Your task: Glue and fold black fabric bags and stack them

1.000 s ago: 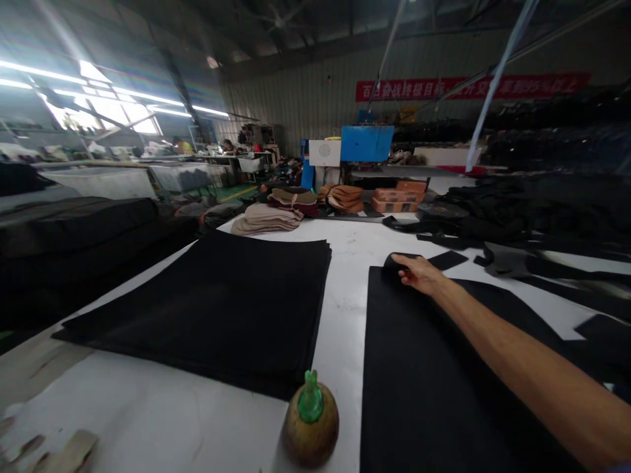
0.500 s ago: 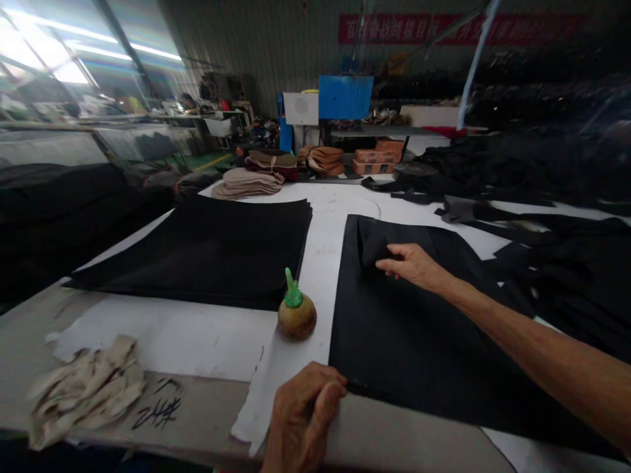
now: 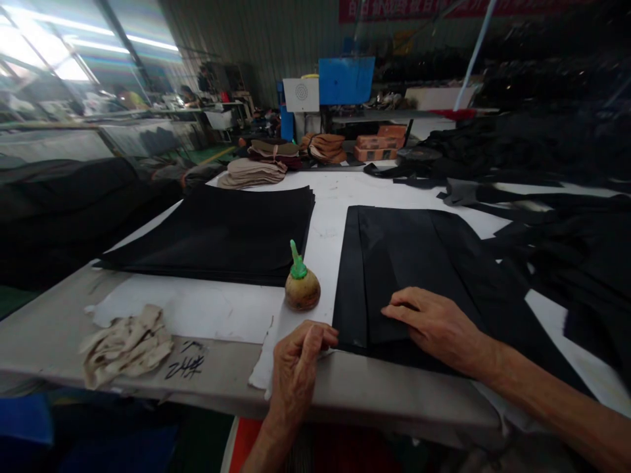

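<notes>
A black fabric sheet [image 3: 419, 256] lies on the white table [image 3: 335, 197], folded lengthwise along its left side. My right hand [image 3: 434, 325] rests flat on the folded layer near the front edge, fingers stretched out. At the sheet's front left corner, my left hand [image 3: 298, 358] has its fingers curled, pinching the fabric's edge. A round brown bottle with a green nozzle [image 3: 302, 284] stands just left of the sheet.
A stack of black sheets [image 3: 221, 226] lies to the left. A crumpled rag [image 3: 125, 341] sits near the front left edge. Black offcuts [image 3: 542, 197] cover the right side. Tan and brown pieces [image 3: 256, 172] and orange boxes [image 3: 377, 148] are at the back.
My right hand has drawn the fabric's far corner toward me and now presses the fold flat near the front edge. My left hand came into view at the front corner.
</notes>
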{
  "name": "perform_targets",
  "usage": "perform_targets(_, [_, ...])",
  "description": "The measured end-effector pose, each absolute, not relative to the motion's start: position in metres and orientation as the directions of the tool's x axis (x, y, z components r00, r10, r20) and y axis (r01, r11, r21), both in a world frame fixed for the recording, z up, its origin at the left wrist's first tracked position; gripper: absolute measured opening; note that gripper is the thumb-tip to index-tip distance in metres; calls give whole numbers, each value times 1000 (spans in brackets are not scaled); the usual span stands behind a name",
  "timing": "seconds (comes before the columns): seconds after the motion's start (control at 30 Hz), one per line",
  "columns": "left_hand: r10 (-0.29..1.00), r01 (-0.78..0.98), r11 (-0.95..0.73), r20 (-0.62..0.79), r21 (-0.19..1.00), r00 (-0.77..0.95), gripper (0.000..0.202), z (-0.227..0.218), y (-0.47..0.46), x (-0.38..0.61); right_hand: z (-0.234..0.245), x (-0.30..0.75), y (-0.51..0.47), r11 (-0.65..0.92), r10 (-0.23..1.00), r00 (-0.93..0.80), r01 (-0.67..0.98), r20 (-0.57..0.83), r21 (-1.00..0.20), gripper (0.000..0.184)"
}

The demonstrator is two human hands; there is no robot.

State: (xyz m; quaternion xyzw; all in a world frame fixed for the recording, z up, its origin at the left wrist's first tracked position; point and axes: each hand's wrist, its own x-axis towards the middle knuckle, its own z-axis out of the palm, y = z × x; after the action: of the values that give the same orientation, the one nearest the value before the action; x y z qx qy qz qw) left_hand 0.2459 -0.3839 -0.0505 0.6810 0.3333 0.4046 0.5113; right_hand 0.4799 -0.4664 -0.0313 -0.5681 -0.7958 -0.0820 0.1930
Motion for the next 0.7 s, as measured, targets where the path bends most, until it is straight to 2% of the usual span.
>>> perform_targets(0.1, [855,25,-267,225,963,468,41,-50,-384,246,-38,475,-476,366,848,-315,930,427,-41,23])
perform_targets(0.2, [830,70,-316,240,946,504,34,-49,-385,246,-46,471,-480,387,848,-342,921,404,-34,23])
perform_targets(0.37, [744,106,-459,316,882,589,23,-52,-383,248,-49,466,-480,417,871,-368,904,326,-92,25])
perform_targets(0.53, [651,134,-602,386,787,654,33,-60,-379,253,-49,466,-481,447,873,-400,885,280,-129,25])
perform_targets(0.7, [574,213,-698,358,683,736,48,-65,-379,255,-50,468,-483,449,871,-412,889,268,-94,24])
